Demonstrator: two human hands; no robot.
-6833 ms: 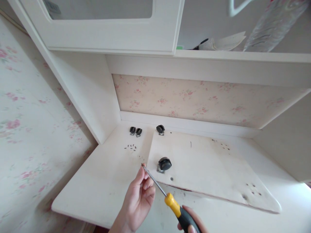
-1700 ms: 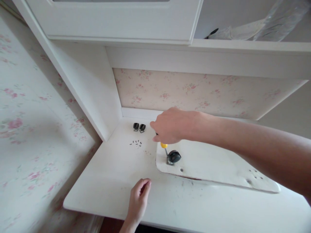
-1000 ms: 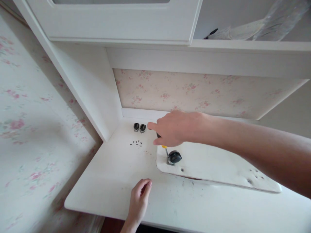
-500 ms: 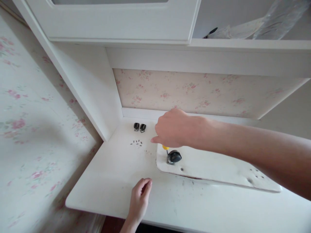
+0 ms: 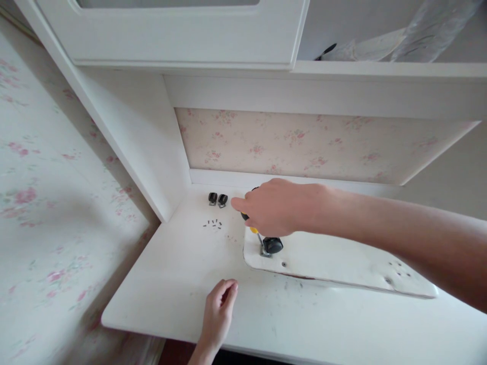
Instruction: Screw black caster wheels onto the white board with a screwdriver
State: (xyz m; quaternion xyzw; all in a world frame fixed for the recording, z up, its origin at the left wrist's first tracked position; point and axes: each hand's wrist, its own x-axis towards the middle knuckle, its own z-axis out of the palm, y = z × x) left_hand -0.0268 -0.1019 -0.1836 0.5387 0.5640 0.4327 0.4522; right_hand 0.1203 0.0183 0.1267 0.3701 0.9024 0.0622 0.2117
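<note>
Gripped a yellow-and-black screwdriver (image 5: 254, 230) in the closed right hand (image 5: 272, 208), shaft slanting down to the metal mounting plate (image 5: 266, 253) of a black swivel caster (image 5: 273, 245). Found that caster at the near left corner of a white board (image 5: 335, 263), laid flat on the white desk (image 5: 171, 289). Could not tell if seated in a screw head or not. Held the left hand (image 5: 220, 309) loosely curled at the desk's near side, apart from the board; saw nothing between the fingers.

Counted two loose casters (image 5: 213, 198) side by side on the desk, behind a small scatter of screws (image 5: 219, 227). Noted bare screw holes (image 5: 398, 274) at the board's right end. Judged from these as caster removal, perhaps half done, with at least the corner caster left. Could not check the board's far side, hidden behind the right forearm (image 5: 361, 218).

Found no readable brand, label or writing on screwdriver, casters or cabinet door (image 5: 182, 40). Could read nothing on the blurred clear plastic packaging (image 5: 433, 33) above, either.
</note>
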